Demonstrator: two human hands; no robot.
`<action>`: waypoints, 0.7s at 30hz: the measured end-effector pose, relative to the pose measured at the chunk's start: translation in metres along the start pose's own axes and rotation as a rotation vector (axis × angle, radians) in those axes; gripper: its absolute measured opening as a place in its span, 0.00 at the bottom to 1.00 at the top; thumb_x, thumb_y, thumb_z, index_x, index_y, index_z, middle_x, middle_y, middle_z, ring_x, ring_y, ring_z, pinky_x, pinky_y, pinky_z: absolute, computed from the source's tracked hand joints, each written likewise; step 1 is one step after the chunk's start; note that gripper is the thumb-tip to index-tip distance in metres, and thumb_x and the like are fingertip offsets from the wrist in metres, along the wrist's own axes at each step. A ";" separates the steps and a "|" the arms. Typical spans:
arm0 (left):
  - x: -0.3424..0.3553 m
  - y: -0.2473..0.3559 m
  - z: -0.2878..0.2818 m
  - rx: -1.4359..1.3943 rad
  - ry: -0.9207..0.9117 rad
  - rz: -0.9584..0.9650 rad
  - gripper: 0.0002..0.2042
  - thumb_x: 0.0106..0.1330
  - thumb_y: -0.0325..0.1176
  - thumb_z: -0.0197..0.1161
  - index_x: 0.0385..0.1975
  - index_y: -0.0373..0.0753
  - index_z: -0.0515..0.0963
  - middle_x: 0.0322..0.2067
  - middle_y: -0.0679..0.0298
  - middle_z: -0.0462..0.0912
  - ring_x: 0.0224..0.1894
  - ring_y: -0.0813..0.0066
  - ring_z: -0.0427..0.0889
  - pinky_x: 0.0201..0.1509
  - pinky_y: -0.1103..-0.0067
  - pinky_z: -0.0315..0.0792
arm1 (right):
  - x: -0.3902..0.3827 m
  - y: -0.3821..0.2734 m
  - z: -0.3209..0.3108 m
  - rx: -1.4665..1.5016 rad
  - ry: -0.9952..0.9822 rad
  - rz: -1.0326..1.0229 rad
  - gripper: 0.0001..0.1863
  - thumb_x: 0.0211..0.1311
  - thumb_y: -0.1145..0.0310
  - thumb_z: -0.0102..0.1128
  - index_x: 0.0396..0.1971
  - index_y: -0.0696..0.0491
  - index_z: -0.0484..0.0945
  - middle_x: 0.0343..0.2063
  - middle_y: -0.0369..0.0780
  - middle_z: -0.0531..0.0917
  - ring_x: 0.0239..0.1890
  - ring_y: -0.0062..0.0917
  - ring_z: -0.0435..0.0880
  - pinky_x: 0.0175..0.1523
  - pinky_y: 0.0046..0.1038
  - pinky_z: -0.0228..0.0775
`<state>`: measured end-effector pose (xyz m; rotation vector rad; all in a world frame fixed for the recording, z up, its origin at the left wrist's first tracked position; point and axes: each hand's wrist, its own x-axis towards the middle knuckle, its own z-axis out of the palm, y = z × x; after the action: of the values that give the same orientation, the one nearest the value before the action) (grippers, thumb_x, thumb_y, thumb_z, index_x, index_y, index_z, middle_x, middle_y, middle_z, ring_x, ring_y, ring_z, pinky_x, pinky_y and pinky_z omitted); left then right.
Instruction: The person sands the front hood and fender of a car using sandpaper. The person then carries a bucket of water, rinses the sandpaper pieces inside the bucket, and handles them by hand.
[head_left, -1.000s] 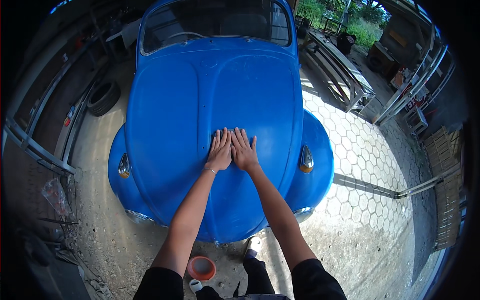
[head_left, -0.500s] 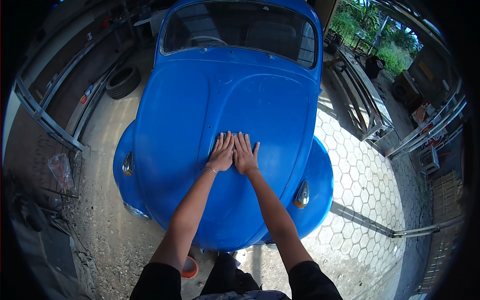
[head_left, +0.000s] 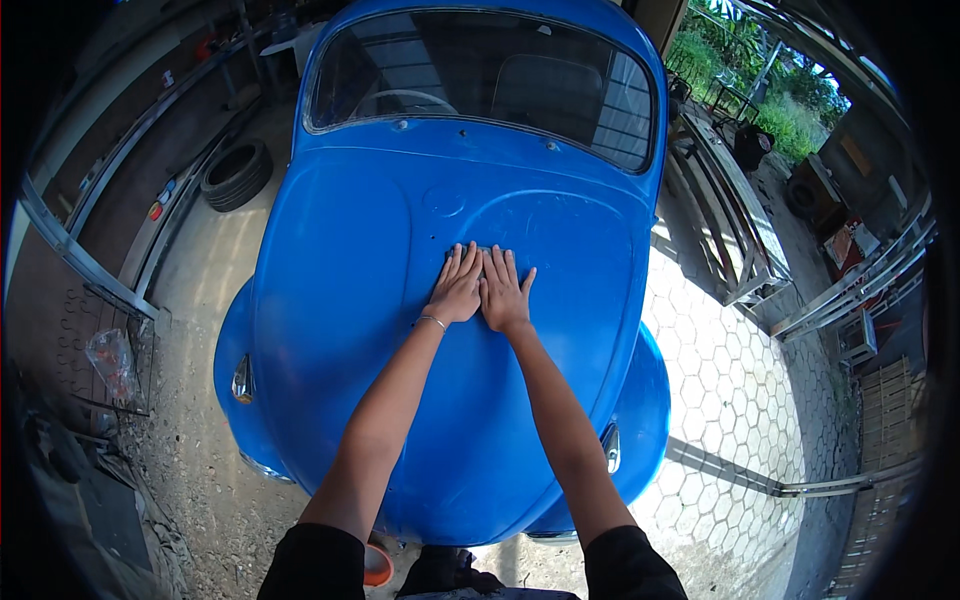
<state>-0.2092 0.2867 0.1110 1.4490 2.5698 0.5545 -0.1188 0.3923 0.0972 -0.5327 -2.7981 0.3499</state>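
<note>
A blue rounded car bonnet [head_left: 340,290] fills the middle of the view, below a windscreen [head_left: 420,70]. On its upper middle my left hand [head_left: 458,283] and my right hand [head_left: 505,287] lie side by side, both open, fingers stretched out and pressed down. A small greyish patch or object shows beneath the fingertips; I cannot make out which. A thin bracelet circles my left wrist. Chrome indicator housings [head_left: 243,380] sit on the front wings.
A loose tyre [head_left: 237,175] lies left of the car, near metal shelving [head_left: 85,250]. Long wooden benches [head_left: 730,210] stand to the right beside paving [head_left: 730,400]. An orange basin [head_left: 378,568] is half hidden near my feet. Greenery shows beyond the open side.
My hands have moved forward along the bonnet toward the windscreen, staying flat and together. My view has shifted, and the basin is now more hidden by the car and my arm.
</note>
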 end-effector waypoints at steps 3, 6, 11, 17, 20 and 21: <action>0.052 -0.004 -0.007 -0.016 0.032 0.019 0.30 0.72 0.34 0.42 0.73 0.38 0.46 0.75 0.58 0.38 0.77 0.55 0.33 0.78 0.65 0.33 | 0.042 0.022 -0.004 0.026 0.008 0.032 0.30 0.73 0.57 0.33 0.73 0.44 0.50 0.75 0.36 0.47 0.77 0.35 0.40 0.69 0.67 0.20; 0.100 -0.007 -0.012 0.001 0.067 0.053 0.29 0.72 0.36 0.42 0.73 0.38 0.48 0.75 0.59 0.41 0.77 0.57 0.35 0.78 0.66 0.34 | 0.083 0.042 -0.012 0.023 -0.005 0.056 0.30 0.73 0.57 0.33 0.73 0.44 0.50 0.75 0.37 0.47 0.77 0.35 0.40 0.69 0.68 0.20; 0.159 -0.004 -0.025 0.060 0.040 0.050 0.29 0.72 0.36 0.40 0.73 0.39 0.47 0.75 0.58 0.40 0.76 0.54 0.36 0.78 0.65 0.33 | 0.131 0.064 -0.023 0.049 0.000 0.123 0.29 0.74 0.55 0.31 0.73 0.42 0.49 0.75 0.36 0.46 0.77 0.35 0.39 0.69 0.67 0.19; 0.170 0.003 -0.021 0.069 0.032 0.055 0.29 0.73 0.37 0.40 0.73 0.40 0.47 0.75 0.58 0.40 0.77 0.54 0.35 0.78 0.64 0.33 | 0.138 0.072 -0.024 0.032 0.029 0.156 0.29 0.74 0.55 0.31 0.73 0.42 0.49 0.75 0.36 0.46 0.77 0.35 0.38 0.70 0.67 0.20; 0.153 0.007 -0.016 0.065 -0.002 0.049 0.29 0.73 0.40 0.39 0.73 0.39 0.48 0.75 0.61 0.39 0.77 0.58 0.34 0.78 0.67 0.34 | 0.116 0.068 -0.022 0.012 -0.004 0.158 0.29 0.74 0.55 0.31 0.73 0.43 0.50 0.75 0.37 0.46 0.77 0.36 0.39 0.70 0.67 0.21; 0.143 0.009 -0.012 0.037 -0.011 0.054 0.29 0.73 0.39 0.39 0.73 0.38 0.48 0.75 0.61 0.38 0.77 0.58 0.33 0.78 0.67 0.34 | 0.105 0.069 -0.021 0.021 0.002 0.135 0.29 0.74 0.56 0.31 0.73 0.44 0.50 0.75 0.37 0.47 0.77 0.36 0.39 0.70 0.67 0.22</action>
<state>-0.2804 0.4092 0.1335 1.5324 2.5531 0.5071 -0.1838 0.4991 0.1203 -0.7193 -2.7603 0.4050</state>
